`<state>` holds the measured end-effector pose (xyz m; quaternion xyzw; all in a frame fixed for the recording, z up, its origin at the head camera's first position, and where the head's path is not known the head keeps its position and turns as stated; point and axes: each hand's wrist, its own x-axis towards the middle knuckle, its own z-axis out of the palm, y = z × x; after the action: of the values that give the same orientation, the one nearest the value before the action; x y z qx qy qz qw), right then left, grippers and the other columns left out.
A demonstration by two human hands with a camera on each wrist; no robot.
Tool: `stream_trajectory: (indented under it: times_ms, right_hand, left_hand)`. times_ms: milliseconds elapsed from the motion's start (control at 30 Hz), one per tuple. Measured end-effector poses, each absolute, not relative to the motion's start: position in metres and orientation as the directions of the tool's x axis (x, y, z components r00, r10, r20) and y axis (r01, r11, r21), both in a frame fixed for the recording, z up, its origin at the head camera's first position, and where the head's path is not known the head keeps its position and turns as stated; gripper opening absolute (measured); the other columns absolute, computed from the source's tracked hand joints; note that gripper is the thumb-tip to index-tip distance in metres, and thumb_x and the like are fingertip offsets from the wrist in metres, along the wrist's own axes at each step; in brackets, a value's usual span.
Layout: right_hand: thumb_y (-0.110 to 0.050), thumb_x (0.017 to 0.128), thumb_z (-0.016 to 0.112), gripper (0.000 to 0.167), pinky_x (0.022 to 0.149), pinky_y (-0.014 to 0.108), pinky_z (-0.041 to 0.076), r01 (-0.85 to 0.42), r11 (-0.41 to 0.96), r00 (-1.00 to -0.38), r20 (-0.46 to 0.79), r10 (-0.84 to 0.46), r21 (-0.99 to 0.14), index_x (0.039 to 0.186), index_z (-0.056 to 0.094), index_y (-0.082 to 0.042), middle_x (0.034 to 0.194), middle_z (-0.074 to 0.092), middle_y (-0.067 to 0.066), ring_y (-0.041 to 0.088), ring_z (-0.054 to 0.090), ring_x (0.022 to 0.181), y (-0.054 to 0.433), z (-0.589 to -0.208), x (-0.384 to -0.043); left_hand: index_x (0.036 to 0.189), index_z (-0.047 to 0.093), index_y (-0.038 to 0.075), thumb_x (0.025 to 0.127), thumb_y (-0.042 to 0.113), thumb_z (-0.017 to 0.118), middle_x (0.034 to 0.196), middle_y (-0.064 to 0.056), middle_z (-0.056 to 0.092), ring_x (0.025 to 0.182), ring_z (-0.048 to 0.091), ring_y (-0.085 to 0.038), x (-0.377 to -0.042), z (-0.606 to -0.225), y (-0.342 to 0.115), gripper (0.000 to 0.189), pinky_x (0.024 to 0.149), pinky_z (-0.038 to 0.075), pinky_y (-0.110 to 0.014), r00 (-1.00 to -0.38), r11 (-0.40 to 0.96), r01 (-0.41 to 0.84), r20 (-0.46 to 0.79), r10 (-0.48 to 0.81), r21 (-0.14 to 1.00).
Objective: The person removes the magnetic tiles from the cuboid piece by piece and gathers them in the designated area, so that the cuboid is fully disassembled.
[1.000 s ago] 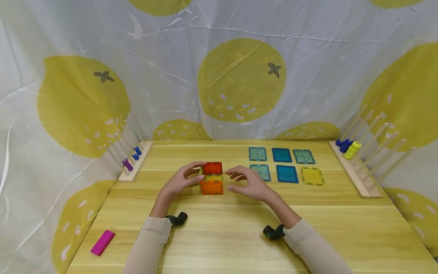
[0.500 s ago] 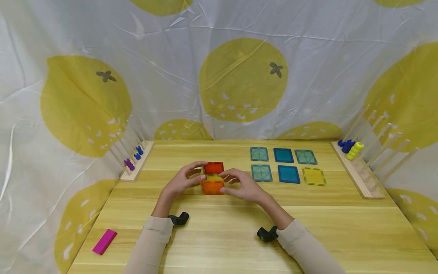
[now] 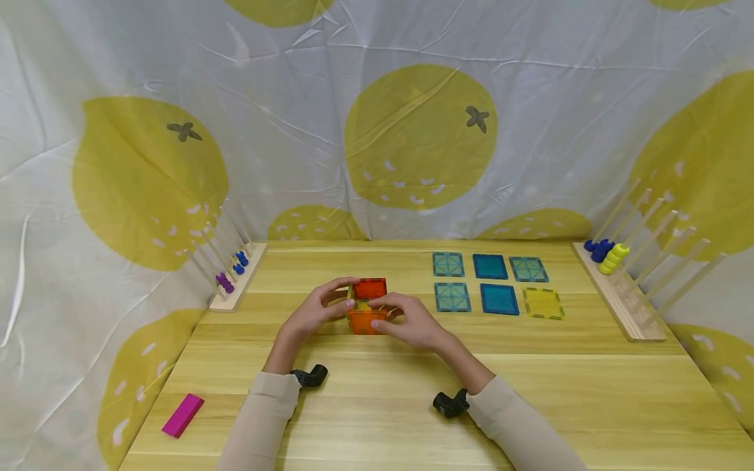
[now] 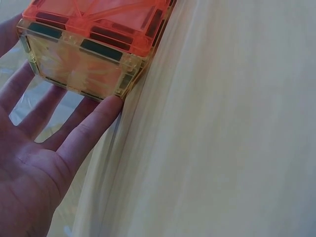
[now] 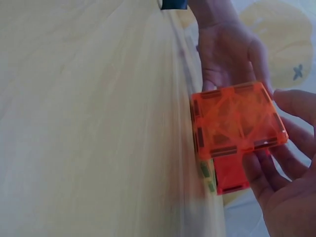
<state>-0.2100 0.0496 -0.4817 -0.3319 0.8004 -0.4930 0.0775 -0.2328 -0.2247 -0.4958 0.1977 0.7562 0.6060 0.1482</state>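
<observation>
A small open-topped box of translucent magnetic tiles stands on the wooden table. Its front is an orange tile [image 3: 359, 322], its back a red tile [image 3: 370, 288]. A yellow tile [image 4: 74, 64] forms the left side, and more yellow shows inside. My left hand [image 3: 313, 312] grips this yellow side, thumb near the front corner and fingers reaching toward the back. At the right end, my right hand [image 3: 413, 322] pinches the orange tile, thumb on its front face and fingers over its top edge. The right wrist view shows that orange tile [image 5: 237, 121] with red behind it.
Flat tiles lie in two rows to the right, among them a blue tile [image 3: 499, 299] and a yellow square tile [image 3: 544, 303]. Wooden peg boards with beads stand left [image 3: 235, 297] and right [image 3: 624, 307]. A magenta block [image 3: 182, 415] lies at front left. A lemon-print curtain [image 3: 283, 144] hangs behind.
My right hand has moved left from beside the box and now pinches the orange front tile. The left hand has kept its hold; the box stands in the same place.
</observation>
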Motion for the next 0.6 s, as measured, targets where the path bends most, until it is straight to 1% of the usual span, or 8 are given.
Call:
stream_trajectory:
  times_ms: [100,267,467,600]
  right_hand:
    - [-0.027,0.099,0.071,0.041,0.090,0.035,0.058,-0.468,0.304,-0.772,0.216,-0.598,-0.829,0.133,0.068,-0.006,0.128,0.071,0.009,0.020,0.065,0.104,0.045,-0.481,-0.212]
    - [-0.024,0.098,0.072,0.032,0.084,0.027,0.056,-0.495,0.350,-0.777,0.225,-0.587,-0.795,0.128,0.072,-0.012,0.120,0.073,0.002,0.014,0.064,0.098,0.035,-0.480,-0.215]
    - [-0.017,0.098,0.072,0.024,0.080,0.028,0.054,-0.552,0.397,-0.765,0.256,-0.591,-0.733,0.121,0.076,-0.014,0.112,0.075,0.000,0.014,0.062,0.094,0.027,-0.478,-0.216]
    - [-0.016,0.099,0.070,0.023,0.077,0.025,0.051,-0.575,0.421,-0.753,0.252,-0.608,-0.702,0.121,0.077,-0.016,0.107,0.074,-0.003,0.013,0.060,0.089,0.027,-0.476,-0.217]
  left_hand:
    - [0.152,0.050,0.020,0.104,0.022,0.063,0.161,-0.007,0.042,0.149,0.036,-0.043,-0.233,-0.496,-0.225,0.049,0.104,0.052,-0.057,-0.877,0.189,0.121,0.016,0.480,0.975]
    - [0.152,0.050,0.021,0.105,0.023,0.063,0.162,-0.008,0.041,0.150,0.035,-0.043,-0.234,-0.497,-0.225,0.049,0.104,0.053,-0.055,-0.876,0.191,0.118,0.011,0.482,0.974]
    - [0.152,0.050,0.022,0.105,0.023,0.062,0.162,-0.008,0.041,0.150,0.034,-0.042,-0.235,-0.499,-0.225,0.048,0.104,0.053,-0.054,-0.878,0.197,0.115,0.007,0.478,0.974]
    - [0.151,0.050,0.022,0.104,0.023,0.063,0.162,-0.007,0.041,0.150,0.034,-0.042,-0.234,-0.497,-0.224,0.049,0.105,0.053,-0.053,-0.879,0.205,0.113,0.001,0.477,0.972]
